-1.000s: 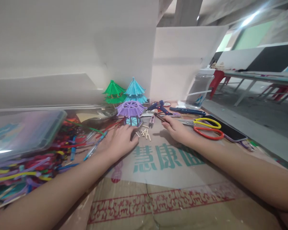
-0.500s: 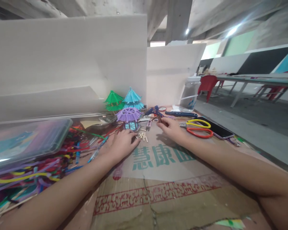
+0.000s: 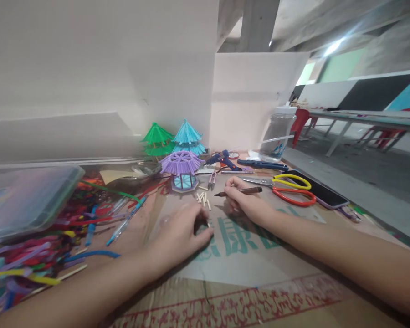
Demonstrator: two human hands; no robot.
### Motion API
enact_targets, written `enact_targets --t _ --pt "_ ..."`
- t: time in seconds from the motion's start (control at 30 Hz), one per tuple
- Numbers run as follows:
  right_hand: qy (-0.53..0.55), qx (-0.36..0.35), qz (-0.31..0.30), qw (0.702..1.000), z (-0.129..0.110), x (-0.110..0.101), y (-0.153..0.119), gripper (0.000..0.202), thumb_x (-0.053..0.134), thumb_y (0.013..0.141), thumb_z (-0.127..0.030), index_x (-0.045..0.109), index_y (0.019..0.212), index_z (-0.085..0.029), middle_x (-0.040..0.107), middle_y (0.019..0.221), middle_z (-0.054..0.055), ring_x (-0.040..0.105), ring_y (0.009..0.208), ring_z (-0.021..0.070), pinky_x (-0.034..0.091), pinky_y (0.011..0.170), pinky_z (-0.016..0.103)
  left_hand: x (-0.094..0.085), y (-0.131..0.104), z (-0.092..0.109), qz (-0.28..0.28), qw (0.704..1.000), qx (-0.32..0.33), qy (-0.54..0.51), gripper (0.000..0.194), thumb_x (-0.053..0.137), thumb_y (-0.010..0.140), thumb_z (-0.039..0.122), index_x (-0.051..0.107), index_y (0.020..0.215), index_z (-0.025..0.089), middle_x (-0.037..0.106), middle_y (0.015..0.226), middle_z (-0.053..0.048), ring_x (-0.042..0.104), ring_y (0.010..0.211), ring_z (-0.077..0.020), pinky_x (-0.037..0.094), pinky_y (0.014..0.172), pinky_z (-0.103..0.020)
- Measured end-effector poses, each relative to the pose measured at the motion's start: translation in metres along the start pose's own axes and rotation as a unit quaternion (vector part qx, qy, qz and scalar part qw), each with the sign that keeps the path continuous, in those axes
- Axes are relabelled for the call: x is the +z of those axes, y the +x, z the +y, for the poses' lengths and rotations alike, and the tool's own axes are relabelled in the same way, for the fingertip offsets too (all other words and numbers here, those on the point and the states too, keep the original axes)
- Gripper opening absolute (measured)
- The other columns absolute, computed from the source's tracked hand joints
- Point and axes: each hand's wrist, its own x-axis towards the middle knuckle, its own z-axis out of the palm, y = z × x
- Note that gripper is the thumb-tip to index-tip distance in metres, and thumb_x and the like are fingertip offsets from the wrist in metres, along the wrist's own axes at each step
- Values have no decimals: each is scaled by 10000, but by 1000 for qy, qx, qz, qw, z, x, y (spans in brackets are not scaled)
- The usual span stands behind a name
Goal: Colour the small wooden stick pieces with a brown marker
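My right hand (image 3: 244, 200) is closed around a brown marker pen (image 3: 253, 190), its dark tip pointing left. My left hand (image 3: 182, 232) is low over the printed cardboard, thumb and fingers pinched on a short wooden stick (image 3: 209, 224), of which only a pale end shows. Just beyond my left fingers lies a small pile of short wooden sticks (image 3: 201, 197). Behind the pile stands a small pavilion with a purple roof (image 3: 181, 161) and a light blue base. A green-roofed pavilion (image 3: 156, 136) and a blue-roofed pavilion (image 3: 187, 134) stand farther back.
Scissors (image 3: 294, 189) with yellow and red handles lie right, beside a phone (image 3: 324, 193). Behind are a glue gun (image 3: 222, 159), a blue utility knife (image 3: 263, 164) and a water bottle (image 3: 278, 132). Left, a clear plastic box (image 3: 34, 200) rests over colourful pipe cleaners (image 3: 23, 259).
My right hand has brought the marker pen into plain view near the stick pile. My left hand has drawn back from the pile with a short wooden stick. The view has shifted slightly.
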Motion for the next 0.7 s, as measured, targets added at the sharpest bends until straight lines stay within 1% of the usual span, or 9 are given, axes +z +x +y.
enact_targets --t 0.07,0.13,0.23,0.3,0.37,0.43,0.57,0.63,0.7 --pt "32 10 -3 999 2 -2 3 210 552 898 -421 433 834 -259 379 479 -120 397 404 114 299 439 236 3 -7 7 -22 999 23 5 102 674 838 272 599 899 240 680 961 -35 633 943 -247 503 785 -369" --pt "30 20 -19 999 2 -3 5 212 551 906 -432 451 845 -256 394 465 -121 385 396 109 290 436 230 5 -12 7 -33 999 37 7 93 666 862 277 600 920 247 680 996 -43 626 998 -260 502 838 -397" --pt "-14 20 -50 998 0 -2 2 194 569 897 -422 480 879 -250 441 459 -114 415 407 112 300 445 226 2 -22 1 -35 998 59 7 150 639 907 308 608 1047 268 675 1148 -72 614 1109 -277 498 935 -438" --pt "-45 19 -64 997 -2 -1 0 184 589 876 -400 492 890 -245 469 468 -107 445 416 113 303 452 228 -3 -27 -3 -35 996 75 19 197 607 934 322 603 1127 283 659 1217 -83 604 1156 -281 494 965 -446" --pt "-60 22 -71 995 -2 0 -1 174 599 860 -377 493 885 -242 488 483 -102 472 426 114 308 459 231 -9 -30 -5 -42 995 86 33 191 568 960 323 605 1142 281 666 1182 -80 617 1122 -268 506 943 -427" --pt "-64 19 -72 995 0 -1 -1 156 603 849 -345 488 875 -242 498 496 -100 486 433 113 324 469 233 -12 -30 -6 -54 993 95 43 157 529 982 317 620 1098 261 679 1097 -74 634 1048 -251 518 896 -401" --pt "-60 16 -82 995 2 -3 1 139 602 834 -296 477 859 -242 508 496 -99 495 447 114 353 486 237 -11 -25 -8 -48 991 116 47 161 487 1001 258 647 1003 238 694 960 -46 645 918 -213 513 839 -364" --pt "-52 23 -81 995 -1 -3 0 142 605 830 -296 476 848 -239 497 487 -102 491 447 112 349 485 233 -10 -25 -10 -44 989 131 48 186 481 1004 232 665 1023 243 695 945 -36 644 903 -202 505 822 -347" --pt "-43 29 -79 996 -5 -2 -3 160 611 836 -309 472 826 -232 495 479 -102 478 440 102 334 480 223 -10 -27 -12 -44 985 155 56 222 471 1007 212 675 1084 252 689 953 -32 641 904 -200 494 800 -334"
